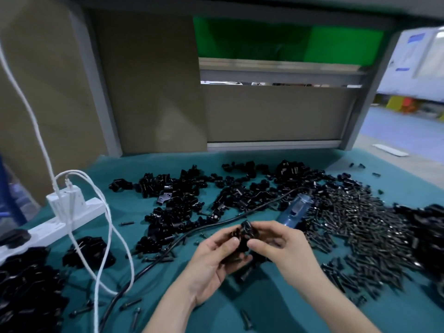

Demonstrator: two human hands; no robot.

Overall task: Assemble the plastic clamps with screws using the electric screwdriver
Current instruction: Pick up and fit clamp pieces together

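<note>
Firstly, left hand (216,255): gripped a black plastic clamp (247,230) from 7 o'clock.
Right hand (283,246): pinched the same clamp from 4 o'clock.
Electric screwdriver (294,211): lay on the surface (264,308) at 1 o'clock of the hands, against the screws (355,224).
Loose clamps (177,198): heaped at 11 o'clock.

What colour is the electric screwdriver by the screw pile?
The electric screwdriver is translucent blue, clearest in the head view.

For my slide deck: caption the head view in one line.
Left hand and right hand grip a clamp over the mat, screwdriver lying by the screws.
</note>
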